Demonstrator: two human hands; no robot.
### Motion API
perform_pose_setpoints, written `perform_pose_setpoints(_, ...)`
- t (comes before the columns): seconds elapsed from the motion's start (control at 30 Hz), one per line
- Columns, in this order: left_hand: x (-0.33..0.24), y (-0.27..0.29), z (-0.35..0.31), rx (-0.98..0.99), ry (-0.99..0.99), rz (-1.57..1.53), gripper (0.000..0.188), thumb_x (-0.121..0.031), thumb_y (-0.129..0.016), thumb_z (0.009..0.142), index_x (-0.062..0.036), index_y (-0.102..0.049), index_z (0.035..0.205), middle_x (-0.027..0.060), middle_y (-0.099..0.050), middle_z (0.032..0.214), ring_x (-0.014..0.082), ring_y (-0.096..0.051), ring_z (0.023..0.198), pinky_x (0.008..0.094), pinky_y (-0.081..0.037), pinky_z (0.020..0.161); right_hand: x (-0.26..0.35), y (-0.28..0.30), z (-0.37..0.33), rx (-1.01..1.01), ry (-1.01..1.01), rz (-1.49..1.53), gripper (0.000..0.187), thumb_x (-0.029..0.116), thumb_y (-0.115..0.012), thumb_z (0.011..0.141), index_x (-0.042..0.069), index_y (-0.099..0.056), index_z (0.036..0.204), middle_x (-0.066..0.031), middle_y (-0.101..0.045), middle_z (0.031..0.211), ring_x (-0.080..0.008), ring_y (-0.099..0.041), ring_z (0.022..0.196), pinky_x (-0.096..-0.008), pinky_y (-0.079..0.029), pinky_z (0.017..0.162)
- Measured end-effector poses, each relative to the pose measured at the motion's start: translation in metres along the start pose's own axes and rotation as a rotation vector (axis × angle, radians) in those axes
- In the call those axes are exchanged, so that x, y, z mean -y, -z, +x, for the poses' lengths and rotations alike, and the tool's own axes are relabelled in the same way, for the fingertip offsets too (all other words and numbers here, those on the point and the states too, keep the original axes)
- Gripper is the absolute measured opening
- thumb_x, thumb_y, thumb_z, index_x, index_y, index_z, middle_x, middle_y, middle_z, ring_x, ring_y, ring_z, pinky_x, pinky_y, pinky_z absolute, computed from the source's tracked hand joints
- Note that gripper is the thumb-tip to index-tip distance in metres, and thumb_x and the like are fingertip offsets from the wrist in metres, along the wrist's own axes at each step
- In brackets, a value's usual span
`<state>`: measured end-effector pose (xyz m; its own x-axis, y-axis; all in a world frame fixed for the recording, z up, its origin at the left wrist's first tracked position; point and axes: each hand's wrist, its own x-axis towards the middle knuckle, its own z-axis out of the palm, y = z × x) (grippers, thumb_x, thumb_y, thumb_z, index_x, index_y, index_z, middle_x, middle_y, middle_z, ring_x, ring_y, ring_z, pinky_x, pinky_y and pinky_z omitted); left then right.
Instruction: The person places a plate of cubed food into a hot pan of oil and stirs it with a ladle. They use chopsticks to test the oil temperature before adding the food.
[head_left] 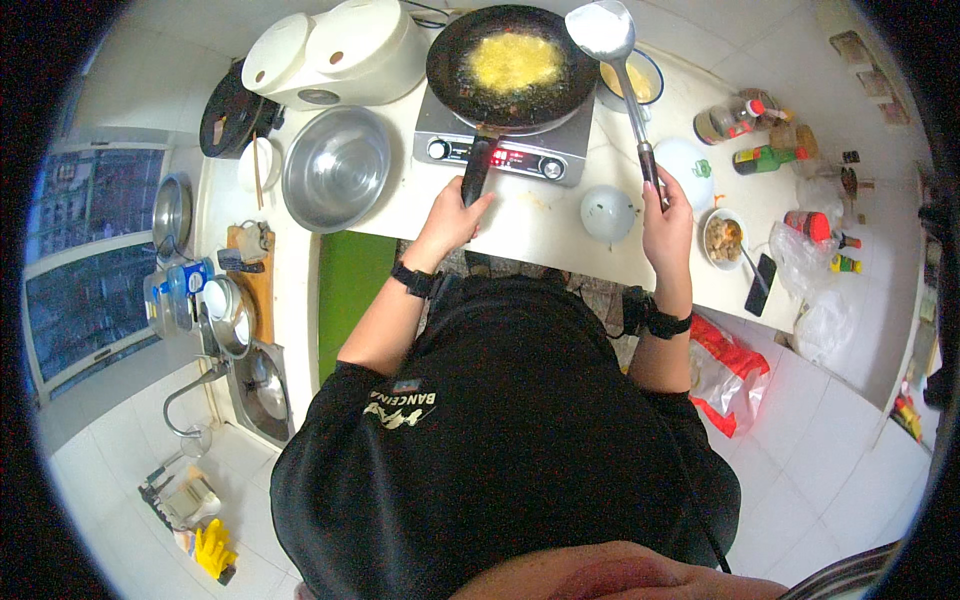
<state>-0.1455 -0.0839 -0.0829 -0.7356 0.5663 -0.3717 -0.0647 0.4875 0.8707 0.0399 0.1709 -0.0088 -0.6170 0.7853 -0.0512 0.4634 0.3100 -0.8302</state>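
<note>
A dark frying pan sits on a silver induction cooker. Yellow egg lies in its middle, with what looks like oil bubbling around it. My left hand is closed round the end of the pan's black handle. In my right hand is a long-handled metal spatula, gripped by its dark handle. Its broad head is raised at the pan's right edge, above a blue-rimmed enamel bowl with pale yellow contents. A small pale bowl stands between my hands.
Left of the cooker are a large steel basin and a white twin-lidded appliance. To the right stand a white plate, a bowl of food, a phone, bottles and plastic bags. A sink lies far left.
</note>
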Motion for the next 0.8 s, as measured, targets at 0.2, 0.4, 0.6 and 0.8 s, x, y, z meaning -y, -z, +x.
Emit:
perform_pose_setpoints(0.2,0.008,-0.01,0.033,-0.029,-0.039,0.035,0.033,-0.027,-0.068,0.094,-0.0008,-0.054,0.106,0.0013,-0.054,0.059,0.011,-0.053,0.044,0.0282,-0.042,0.04,-0.009,-0.005,0.002,-0.025,0.079,0.036,0.036,0.016,-0.059,0.098,0.002,-0.06,0.131,-0.0002,-0.061,0.084,-0.007,-0.05,0.069,-0.024,-0.042,0.061)
perform_pose_setpoints(0.4,-0.009,-0.007,-0.005,-0.011,0.024,-0.012,0.036,-0.025,-0.069,0.093,0.0038,-0.054,0.109,0.0043,-0.058,0.062,0.0127,-0.056,0.047,0.0293,-0.046,0.044,-0.013,-0.003,0.003,-0.037,0.03,0.039,0.035,0.017,-0.061,0.096,0.001,-0.061,0.127,-0.0129,-0.067,0.087,-0.0185,-0.061,0.076,-0.0321,-0.05,0.073)
perform_pose_setpoints(0.6,-0.007,-0.007,-0.003,0.038,-0.001,-0.018,0.038,-0.028,-0.068,0.094,0.0021,-0.051,0.109,0.0014,-0.055,0.061,0.0109,-0.054,0.045,0.0273,-0.044,0.042,-0.01,-0.001,0.006,-0.047,0.027,0.018,0.035,0.017,-0.061,0.096,0.0,-0.061,0.127,-0.0151,-0.069,0.092,-0.0192,-0.063,0.079,-0.0324,-0.051,0.075)
perform_pose_setpoints(0.8,-0.004,-0.008,0.024,-0.009,-0.057,0.026,0.039,-0.026,-0.069,0.093,0.0041,-0.055,0.113,0.0054,-0.058,0.062,0.0133,-0.056,0.046,0.0301,-0.045,0.045,-0.005,-0.004,0.009,-0.032,0.067,-0.01,0.035,0.017,-0.061,0.096,-0.001,-0.061,0.126,-0.0125,-0.068,0.089,-0.0158,-0.06,0.074,-0.031,-0.05,0.07)
